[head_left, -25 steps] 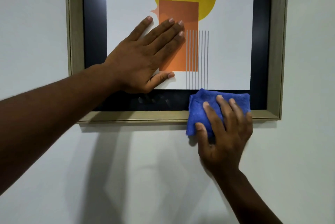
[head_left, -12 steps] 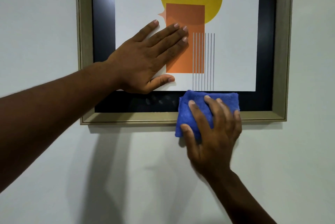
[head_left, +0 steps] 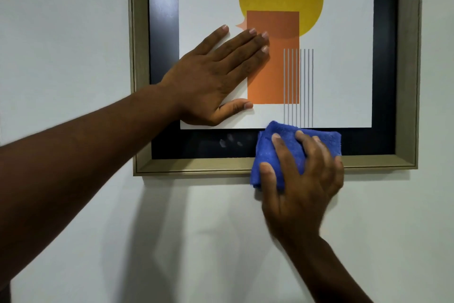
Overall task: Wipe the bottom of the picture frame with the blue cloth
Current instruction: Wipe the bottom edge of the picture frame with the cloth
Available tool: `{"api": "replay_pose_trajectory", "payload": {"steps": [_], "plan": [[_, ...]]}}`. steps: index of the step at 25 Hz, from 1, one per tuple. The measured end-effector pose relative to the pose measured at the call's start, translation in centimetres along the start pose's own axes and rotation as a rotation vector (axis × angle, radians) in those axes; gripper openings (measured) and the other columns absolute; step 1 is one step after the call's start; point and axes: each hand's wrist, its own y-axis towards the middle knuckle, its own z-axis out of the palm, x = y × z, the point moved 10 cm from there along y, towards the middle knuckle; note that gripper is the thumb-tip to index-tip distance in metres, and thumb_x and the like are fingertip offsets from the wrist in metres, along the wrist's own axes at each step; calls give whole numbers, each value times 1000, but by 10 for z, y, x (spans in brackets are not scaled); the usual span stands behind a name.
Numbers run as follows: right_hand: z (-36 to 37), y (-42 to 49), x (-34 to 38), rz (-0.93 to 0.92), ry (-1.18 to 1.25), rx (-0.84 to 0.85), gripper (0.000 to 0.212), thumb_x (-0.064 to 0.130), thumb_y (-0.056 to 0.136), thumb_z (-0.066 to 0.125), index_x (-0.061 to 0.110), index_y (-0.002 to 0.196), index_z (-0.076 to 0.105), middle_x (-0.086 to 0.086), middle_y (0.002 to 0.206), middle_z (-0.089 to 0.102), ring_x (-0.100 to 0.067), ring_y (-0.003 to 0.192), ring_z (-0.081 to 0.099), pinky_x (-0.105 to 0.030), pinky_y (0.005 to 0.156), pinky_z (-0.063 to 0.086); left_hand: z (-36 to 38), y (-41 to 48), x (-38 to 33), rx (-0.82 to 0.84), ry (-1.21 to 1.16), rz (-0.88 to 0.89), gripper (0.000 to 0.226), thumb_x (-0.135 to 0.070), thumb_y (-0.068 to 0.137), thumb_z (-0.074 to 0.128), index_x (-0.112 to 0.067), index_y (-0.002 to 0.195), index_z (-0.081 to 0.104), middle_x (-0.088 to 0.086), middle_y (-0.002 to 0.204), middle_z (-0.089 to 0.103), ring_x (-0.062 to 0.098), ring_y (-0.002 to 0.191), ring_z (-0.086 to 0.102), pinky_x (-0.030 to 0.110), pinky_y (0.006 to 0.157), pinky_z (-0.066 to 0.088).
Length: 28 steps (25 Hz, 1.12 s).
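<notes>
- The right hand (head_left: 301,184) lay spread over the blue cloth (head_left: 292,153), fingers curled onto the folded wad and pressing it against the frame.
- The cloth covered the middle of the picture frame (head_left: 196,166) bottom rail, overlapping the black mat above and the wall (head_left: 61,44) below.
- The left hand (head_left: 216,76) rested flat and fully open on the print, holding nothing.
- Pale smudges (head_left: 231,141) showed on the mat just left of the cloth.
</notes>
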Motion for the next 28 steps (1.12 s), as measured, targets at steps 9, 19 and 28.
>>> {"api": "replay_pose_trajectory", "payload": {"steps": [9,19,28], "plan": [[8,-6,19,133,-10,-29,50,55,96,40,29,137,53,-10,144,51,-29,140,37,-58,119,17,-5,-11,15,-7,-11,-169,84,-64,93,14,-6,154,4,16,165,6,29,153,4,55,123,9],[15,-14,52,-99,-23,55,49,57,97,40,30,135,55,-9,142,53,-28,139,39,-53,118,20,-3,-12,20,-4,-19,-223,87,-66,92,14,-6,154,4,15,165,6,28,153,4,54,124,9],[9,-16,50,-121,142,-62,36,48,97,48,24,119,63,-9,129,63,-27,130,48,-53,111,31,-3,-16,20,38,-18,-191,86,-65,92,16,-6,154,3,15,165,4,28,153,2,53,124,9]]}}
